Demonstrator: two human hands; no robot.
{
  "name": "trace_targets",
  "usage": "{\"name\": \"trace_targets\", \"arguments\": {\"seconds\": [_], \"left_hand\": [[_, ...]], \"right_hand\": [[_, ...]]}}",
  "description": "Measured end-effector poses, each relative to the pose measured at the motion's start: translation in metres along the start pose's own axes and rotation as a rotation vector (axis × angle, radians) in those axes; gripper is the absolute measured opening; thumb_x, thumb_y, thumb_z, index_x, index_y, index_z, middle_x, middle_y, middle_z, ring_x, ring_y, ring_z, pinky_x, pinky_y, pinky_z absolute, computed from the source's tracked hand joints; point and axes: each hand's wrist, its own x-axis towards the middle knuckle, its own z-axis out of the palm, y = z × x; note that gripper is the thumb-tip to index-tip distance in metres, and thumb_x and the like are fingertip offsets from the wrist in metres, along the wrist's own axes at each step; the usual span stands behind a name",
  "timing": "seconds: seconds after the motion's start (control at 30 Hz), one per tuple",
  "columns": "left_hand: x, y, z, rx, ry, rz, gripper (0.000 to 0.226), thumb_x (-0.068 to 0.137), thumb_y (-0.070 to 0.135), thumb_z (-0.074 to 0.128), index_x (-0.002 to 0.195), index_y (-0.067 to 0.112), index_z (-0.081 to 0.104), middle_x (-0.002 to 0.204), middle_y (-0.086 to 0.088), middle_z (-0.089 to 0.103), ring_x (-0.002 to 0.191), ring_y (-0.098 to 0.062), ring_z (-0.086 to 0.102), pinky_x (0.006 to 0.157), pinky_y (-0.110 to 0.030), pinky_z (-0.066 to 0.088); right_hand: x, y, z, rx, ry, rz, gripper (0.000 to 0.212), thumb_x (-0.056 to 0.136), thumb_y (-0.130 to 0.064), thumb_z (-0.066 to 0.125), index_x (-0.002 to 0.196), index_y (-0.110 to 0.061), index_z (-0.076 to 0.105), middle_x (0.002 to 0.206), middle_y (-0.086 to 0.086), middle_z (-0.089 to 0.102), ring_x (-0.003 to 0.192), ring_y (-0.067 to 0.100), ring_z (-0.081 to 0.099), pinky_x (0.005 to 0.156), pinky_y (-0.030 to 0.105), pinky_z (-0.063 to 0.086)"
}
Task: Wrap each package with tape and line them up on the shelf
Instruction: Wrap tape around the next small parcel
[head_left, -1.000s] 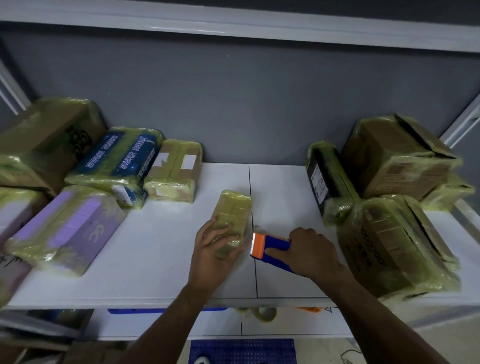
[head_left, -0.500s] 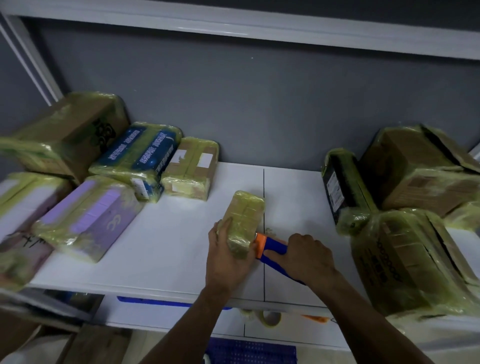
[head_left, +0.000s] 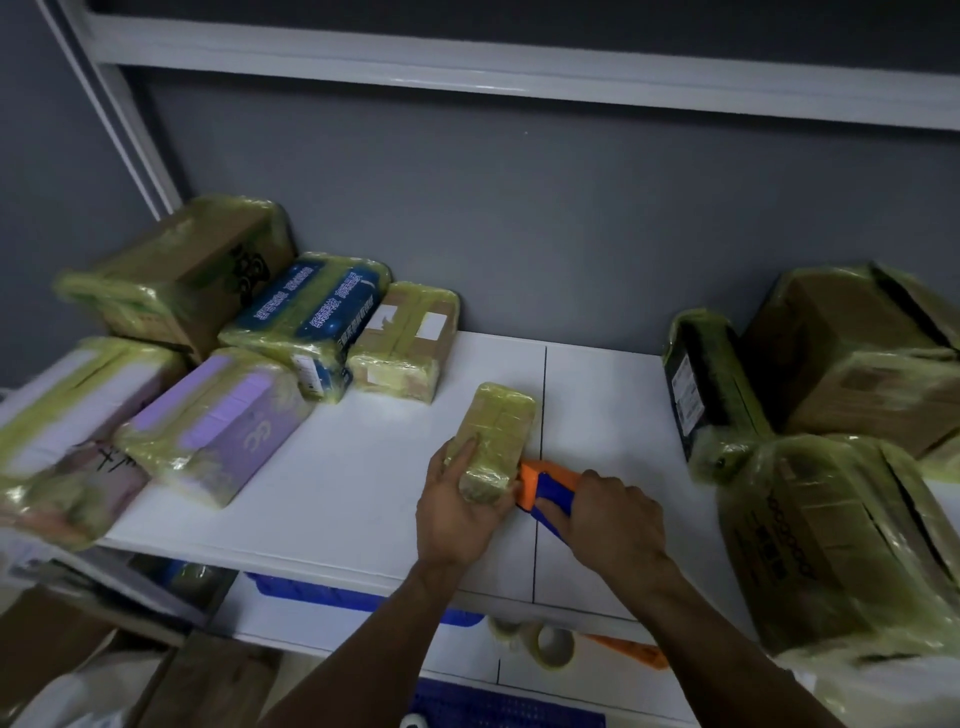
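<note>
The left hand (head_left: 457, 512) is gripping the near end of the package (head_left: 496, 441) on the shelf (head_left: 337, 493). Just right of it, the right hand (head_left: 615, 519) is clamping the blue-orange cutter (head_left: 545, 491), its orange tip touching the package.

Single head-worn wide-angle view, from above and just in front, facing forward and down onto the flat white shelf board (head_left: 363, 467); near; dark grey back wall (head_left: 519, 234) straight ahead

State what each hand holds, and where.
Left hand grips the small taped package by its near end; right hand grips the orange-headed tool by its blue handle.
</note>
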Motion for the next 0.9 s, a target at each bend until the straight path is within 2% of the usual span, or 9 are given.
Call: {"name": "trace_targets", "arguments": {"seconds": [0.1,0.23,0.4,0.53,0.63,0.7,0.77,0.83,0.9], "left_hand": [[-0.003,0.005,0.003,-0.013,0.018,-0.028,0.090,0.064,0.070,0.079,0.143,0.043,0.043,0.141,0.014,0.045,0.121,-0.003,0.050,0.090,-0.007,0.039],[-0.011,0.010,0.002,-0.009,0.068,-0.036,0.090,0.062,0.063,0.083,0.142,0.040,0.049,0.138,0.014,0.049,0.118,0.001,0.051,0.089,-0.005,0.037],[-0.035,0.018,0.006,-0.039,0.142,-0.050,0.086,0.060,0.061,0.082,0.138,0.038,0.054,0.128,0.016,0.054,0.115,0.002,0.054,0.093,-0.016,0.049],[-0.046,0.020,0.003,-0.002,0.183,-0.053,0.074,0.065,0.058,0.074,0.132,0.035,0.054,0.141,0.012,0.037,0.128,-0.006,0.046,0.098,-0.008,0.041],[-0.047,0.033,-0.003,0.215,0.122,-0.091,0.085,0.066,0.067,0.065,0.141,0.029,0.050,0.146,0.013,0.028,0.135,-0.019,0.036,0.103,-0.032,0.046],[-0.047,0.043,-0.005,0.315,0.065,-0.113,0.096,0.063,0.080,0.062,0.144,0.031,0.046,0.145,0.008,0.035,0.129,-0.018,0.044,0.101,-0.037,0.049],[-0.050,0.049,-0.002,0.335,0.053,-0.108,0.103,0.060,0.083,0.063,0.145,0.027,0.046,0.146,0.004,0.038,0.124,-0.017,0.050,0.101,-0.028,0.046],[-0.055,0.049,0.001,0.291,0.030,-0.064,0.101,0.063,0.071,0.072,0.145,0.019,0.047,0.147,-0.002,0.038,0.125,-0.018,0.050,0.102,-0.012,0.036],[-0.054,0.047,0.001,0.253,-0.043,-0.026,0.097,0.070,0.053,0.082,0.148,0.013,0.042,0.150,-0.007,0.036,0.133,-0.020,0.042,0.113,-0.017,0.032]], "right_hand": [[0.000,0.006,-0.001,0.010,-0.016,-0.006,0.064,0.091,-0.082,0.038,0.099,-0.022,0.056,0.097,-0.001,0.068,0.087,0.018,0.067,0.064,0.029,0.041],[-0.004,0.010,-0.002,0.021,-0.002,-0.014,0.061,0.091,-0.082,0.039,0.097,-0.023,0.054,0.103,-0.001,0.069,0.094,0.020,0.068,0.066,0.031,0.039],[-0.001,0.043,-0.001,0.161,-0.017,0.044,0.065,0.092,-0.079,0.042,0.102,-0.019,0.062,0.106,0.005,0.069,0.095,0.025,0.069,0.075,0.033,0.053],[-0.002,0.072,0.004,0.318,0.016,0.082,0.068,0.088,-0.083,0.043,0.088,-0.017,0.059,0.093,0.007,0.069,0.086,0.029,0.068,0.070,0.034,0.053],[-0.006,0.089,0.007,0.528,-0.011,0.115,0.067,0.088,-0.081,0.045,0.077,-0.016,0.056,0.079,0.007,0.065,0.075,0.030,0.066,0.070,0.041,0.058],[-0.008,0.096,0.011,0.638,-0.005,0.151,0.069,0.088,-0.080,0.047,0.072,-0.014,0.055,0.073,0.007,0.063,0.070,0.030,0.064,0.066,0.039,0.054],[-0.012,0.104,0.015,0.737,0.014,0.173,0.069,0.089,-0.078,0.049,0.068,-0.012,0.054,0.066,0.006,0.060,0.064,0.026,0.061,0.056,0.035,0.046],[-0.017,0.108,0.020,0.810,-0.003,0.181,0.068,0.090,-0.077,0.050,0.069,-0.012,0.054,0.065,0.004,0.060,0.060,0.023,0.061,0.052,0.031,0.040],[-0.020,0.111,0.027,0.872,-0.030,0.184,0.065,0.091,-0.075,0.051,0.071,-0.013,0.053,0.066,0.002,0.061,0.058,0.020,0.061,0.052,0.028,0.038]]}}
